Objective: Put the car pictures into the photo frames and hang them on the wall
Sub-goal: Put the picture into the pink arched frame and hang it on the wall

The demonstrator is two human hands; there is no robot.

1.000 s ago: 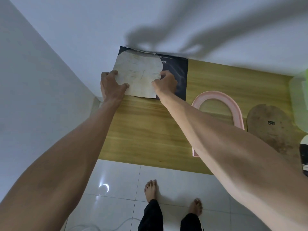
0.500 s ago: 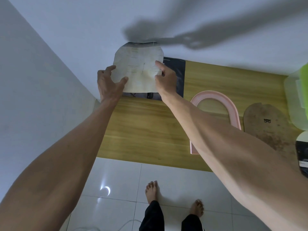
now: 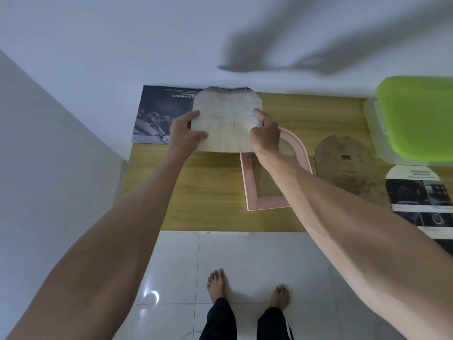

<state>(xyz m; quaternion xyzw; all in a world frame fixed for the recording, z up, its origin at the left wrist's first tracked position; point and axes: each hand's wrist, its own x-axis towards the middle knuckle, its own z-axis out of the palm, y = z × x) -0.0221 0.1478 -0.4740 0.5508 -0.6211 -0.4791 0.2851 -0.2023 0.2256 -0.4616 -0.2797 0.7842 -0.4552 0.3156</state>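
Note:
An arch-shaped pale paper cutout (image 3: 226,123), its blank back facing me, is held above the wooden table (image 3: 208,187). My left hand (image 3: 185,132) pinches its left edge and my right hand (image 3: 264,133) pinches its right edge. A dark car picture sheet (image 3: 159,114) lies flat at the table's back left against the wall. Below my right hand lies a pink arch-shaped photo frame (image 3: 252,187), partly covered by my right forearm. A brown arch-shaped backing board (image 3: 348,168) lies to its right. A second arch-cut car picture (image 3: 421,200) lies at the far right.
A clear plastic box with a green lid (image 3: 416,116) stands at the back right. White walls (image 3: 73,94) close the back and left of the table. My bare feet (image 3: 215,283) stand on white floor tiles in front of the table's edge.
Both hands lifted the paper cutout off the dark picture sheet and carried it rightward toward the pink frame. The dark sheet stays on the table, now uncovered.

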